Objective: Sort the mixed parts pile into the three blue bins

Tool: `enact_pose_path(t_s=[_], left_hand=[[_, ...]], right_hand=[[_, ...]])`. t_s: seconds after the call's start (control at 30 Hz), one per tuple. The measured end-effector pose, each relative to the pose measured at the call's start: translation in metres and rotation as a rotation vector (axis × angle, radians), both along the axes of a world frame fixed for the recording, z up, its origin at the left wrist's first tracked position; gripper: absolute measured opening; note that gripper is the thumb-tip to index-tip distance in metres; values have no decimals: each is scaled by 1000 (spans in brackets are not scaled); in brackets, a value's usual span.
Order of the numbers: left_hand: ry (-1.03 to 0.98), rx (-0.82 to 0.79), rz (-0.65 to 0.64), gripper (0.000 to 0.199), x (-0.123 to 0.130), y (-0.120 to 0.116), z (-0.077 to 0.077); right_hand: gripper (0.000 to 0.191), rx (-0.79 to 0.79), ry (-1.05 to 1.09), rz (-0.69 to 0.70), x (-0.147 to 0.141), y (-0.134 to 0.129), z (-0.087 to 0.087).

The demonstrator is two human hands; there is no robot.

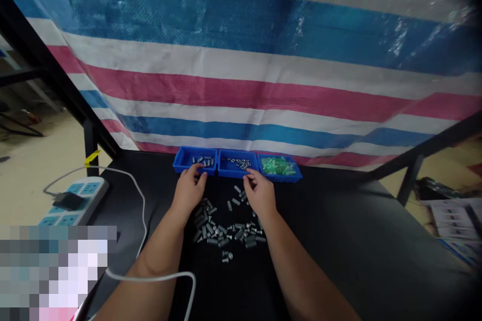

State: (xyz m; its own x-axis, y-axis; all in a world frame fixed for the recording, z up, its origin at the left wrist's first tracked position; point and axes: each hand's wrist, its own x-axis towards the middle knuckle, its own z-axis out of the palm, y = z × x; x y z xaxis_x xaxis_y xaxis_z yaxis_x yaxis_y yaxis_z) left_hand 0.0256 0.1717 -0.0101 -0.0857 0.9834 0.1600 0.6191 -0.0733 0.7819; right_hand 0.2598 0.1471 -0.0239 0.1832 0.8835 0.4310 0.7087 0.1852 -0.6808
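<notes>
Reaching toward blue bins, left hand fingers parted, right hand fingers nearly pinched, holds unclear, metal pieces nearby.

a black table carries blue bins and scattered metal pieces.

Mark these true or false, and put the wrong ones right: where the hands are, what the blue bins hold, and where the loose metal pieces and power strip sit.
1. Green pieces lie in the rightmost bin. True.
2. The left hand is at the middle bin. False: it is at the leftmost bin.
3. Loose metal pieces lie on the black table between the forearms. True.
4. The power strip is right of the bins. False: it is to their left.
</notes>
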Motion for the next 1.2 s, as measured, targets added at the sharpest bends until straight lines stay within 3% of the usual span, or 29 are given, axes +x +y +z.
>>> enact_pose_path(t_s=[0.13,0.27,0.33,0.5,0.63,0.8,1.03,1.2], left_hand=[[21,-5,-6,36,0,-1,4],[52,-17,-55,40,0,-6,15],[54,-9,-171,36,1,-10,22],[92,16,-651,26,13,-22,28],[135,52,-786,34,23,-28,20],[272,59,-812,43,28,-31,13],[299,34,-736,17,34,-31,9],[293,28,-649,12,34,-28,9]], right_hand=[[34,4,15,34,0,-1,2],[27,7,13,62,4,-8,16],[18,-36,-7,155,9,-16,26],[11,-335,-78,466,29,-42,52],[9,-564,-83,585,40,-55,58],[22,-556,-178,609,36,-57,52],[20,-472,-207,644,23,-56,52],[15,-324,-94,516,16,-51,55]])
